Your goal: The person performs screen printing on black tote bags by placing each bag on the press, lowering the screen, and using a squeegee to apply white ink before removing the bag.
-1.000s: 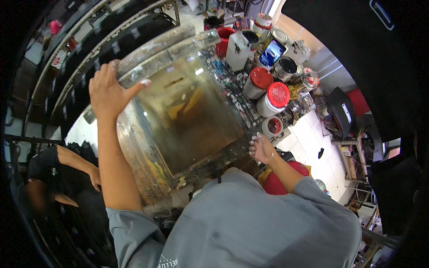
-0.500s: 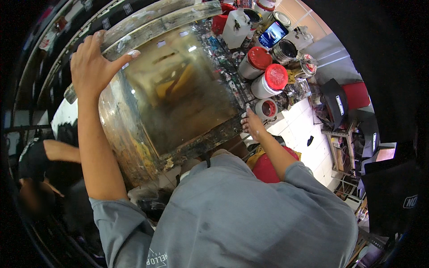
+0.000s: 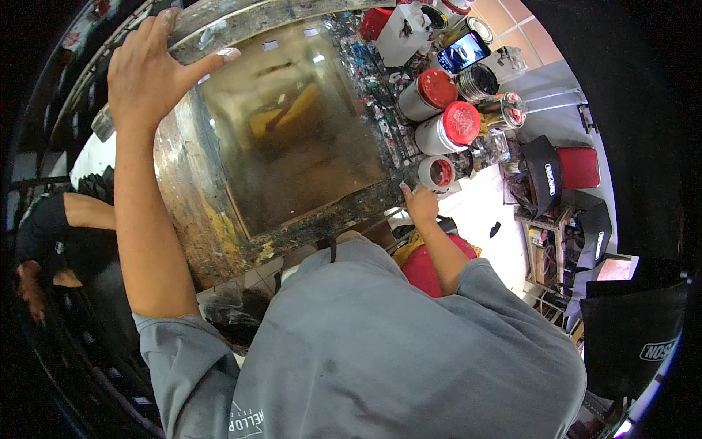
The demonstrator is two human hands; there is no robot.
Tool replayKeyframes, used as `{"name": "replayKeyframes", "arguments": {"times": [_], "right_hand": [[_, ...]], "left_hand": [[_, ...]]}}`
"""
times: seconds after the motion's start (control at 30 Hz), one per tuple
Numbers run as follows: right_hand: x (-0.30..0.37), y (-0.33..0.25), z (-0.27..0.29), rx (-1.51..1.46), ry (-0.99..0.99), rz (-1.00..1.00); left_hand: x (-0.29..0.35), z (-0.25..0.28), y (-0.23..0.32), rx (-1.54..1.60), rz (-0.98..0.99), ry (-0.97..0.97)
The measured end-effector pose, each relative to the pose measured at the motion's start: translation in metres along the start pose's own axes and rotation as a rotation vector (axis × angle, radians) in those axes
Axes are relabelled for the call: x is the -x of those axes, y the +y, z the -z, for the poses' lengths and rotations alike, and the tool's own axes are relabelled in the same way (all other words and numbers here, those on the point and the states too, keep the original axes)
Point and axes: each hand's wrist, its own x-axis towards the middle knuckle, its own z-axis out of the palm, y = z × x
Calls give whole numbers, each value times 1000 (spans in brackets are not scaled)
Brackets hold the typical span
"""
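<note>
My left hand [image 3: 150, 73] rests across a worn wooden bar [image 3: 234, 28] at the table's far left, thumb stretched out and fingers laid over the wood. Between my hands, a glossy, see-through panel [image 3: 292, 179] with a yellow shape [image 3: 287, 113] under its surface is set in a paint-stained tabletop [image 3: 194, 183]. At the near right corner is my right hand [image 3: 421, 207], beside a small white cup [image 3: 431, 173] with red inside. Its thumb points away from the palm; the other fingers are partly hidden, and I see nothing held.
Two white tubs with red lids [image 3: 461, 124] stand along the right edge. Behind them are a white jug [image 3: 402, 33], several cans and a lit phone [image 3: 463, 53]. A red seat [image 3: 431, 267] is below my right arm. Another person's forearm [image 3: 89, 212] shows at left.
The whole view has shifted slightly. My right hand's fingers, spread beside the table corner before, are now less visible. My left hand stays on the bar. The other person at left has shifted.
</note>
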Motion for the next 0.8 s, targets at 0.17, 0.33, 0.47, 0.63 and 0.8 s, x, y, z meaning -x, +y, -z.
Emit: {"name": "replayKeyframes", "arguments": {"times": [0.17,0.33,0.47,0.63,0.8], "right_hand": [[5,7,14,62,-147,97],[-12,-60,82,-51,-81,346],[-23,-208,216,-469,278,785],[-57,-379,292,-240,956,1282],[-88,-435,272,44,520,1148]], "left_hand": [[4,1,1,81,11,42],[-1,22,5,159,47,-36],[15,3,-4,114,25,122],[21,7,-4,127,79,-8],[18,9,-4,175,99,-115]]}}
